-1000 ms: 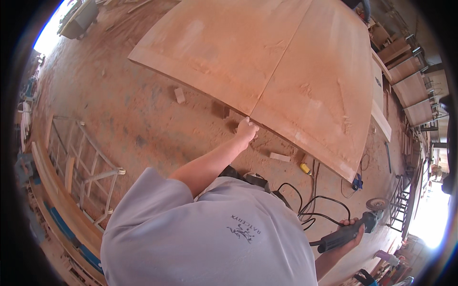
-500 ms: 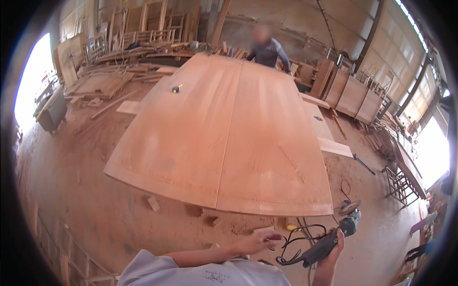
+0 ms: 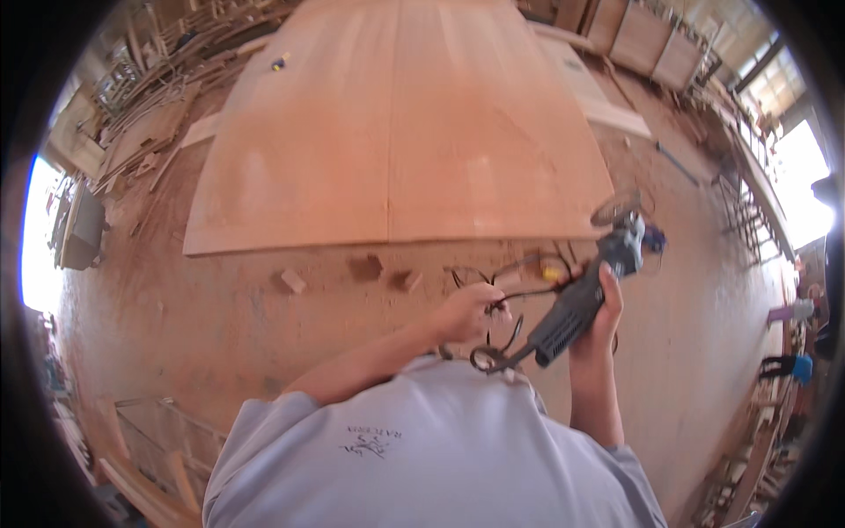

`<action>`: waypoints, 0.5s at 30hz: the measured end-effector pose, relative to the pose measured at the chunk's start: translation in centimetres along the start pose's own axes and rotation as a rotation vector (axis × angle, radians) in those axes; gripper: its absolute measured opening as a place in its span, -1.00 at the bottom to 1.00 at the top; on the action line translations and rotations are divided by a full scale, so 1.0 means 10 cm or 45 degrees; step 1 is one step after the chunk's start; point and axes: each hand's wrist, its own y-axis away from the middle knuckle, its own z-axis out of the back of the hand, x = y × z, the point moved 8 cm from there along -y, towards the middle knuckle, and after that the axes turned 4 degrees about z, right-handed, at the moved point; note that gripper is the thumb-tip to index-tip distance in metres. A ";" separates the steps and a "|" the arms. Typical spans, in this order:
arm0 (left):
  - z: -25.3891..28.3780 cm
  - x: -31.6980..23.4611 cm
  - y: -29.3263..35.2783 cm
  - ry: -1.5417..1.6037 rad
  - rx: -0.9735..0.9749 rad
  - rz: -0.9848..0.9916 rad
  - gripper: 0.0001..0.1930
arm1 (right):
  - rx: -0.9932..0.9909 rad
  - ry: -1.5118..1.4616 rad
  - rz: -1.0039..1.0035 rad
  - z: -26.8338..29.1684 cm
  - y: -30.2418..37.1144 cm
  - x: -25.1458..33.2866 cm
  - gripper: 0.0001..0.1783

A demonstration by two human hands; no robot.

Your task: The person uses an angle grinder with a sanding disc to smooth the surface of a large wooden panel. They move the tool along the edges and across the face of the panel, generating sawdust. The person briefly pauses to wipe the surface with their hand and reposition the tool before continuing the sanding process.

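Note:
My right hand (image 3: 603,308) is wrapped round the dark body of an angle grinder (image 3: 576,308), its head and disc pointing up and away from me. The round disc (image 3: 616,209) is close to the near right corner of the big wooden panel in this view. My left hand (image 3: 475,312) is closed on the grinder's black power cord (image 3: 528,289), which hangs in loops between my hands. In front of me lies the wide reddish wooden panel (image 3: 308,176), with a seam running down its middle and dust on its surface.
A small tape measure (image 3: 279,64) lies on the panel's left side. Wood offcuts (image 3: 293,282) and a yellow object (image 3: 552,271) are on the dusty floor before the panel. A grey bin (image 3: 81,226) stands at left, a metal-legged rack (image 3: 748,198) at right.
My view has tipped downward, and the other person beyond the panel is out of sight. The grinder has been raised. My left hand has closed on the cord.

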 end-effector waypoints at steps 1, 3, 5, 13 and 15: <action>-0.23 0.27 0.18 0.178 0.233 0.357 -0.74 | 0.004 -0.011 0.022 0.06 0.07 0.09 -0.61; -0.23 0.50 0.43 0.201 0.265 0.655 -0.72 | -0.003 -0.024 0.076 0.28 0.14 0.17 -0.60; 0.12 0.41 0.72 0.030 0.079 0.693 -0.73 | -0.092 -0.023 0.053 0.51 0.35 0.20 -0.60; 2.25 1.00 1.43 -0.473 -0.293 1.025 -0.69 | -0.447 0.006 0.163 2.46 1.00 0.62 -0.63; 2.97 1.78 2.26 -0.763 -0.279 1.235 -0.60 | -0.466 -0.027 0.320 2.91 1.10 0.97 -0.67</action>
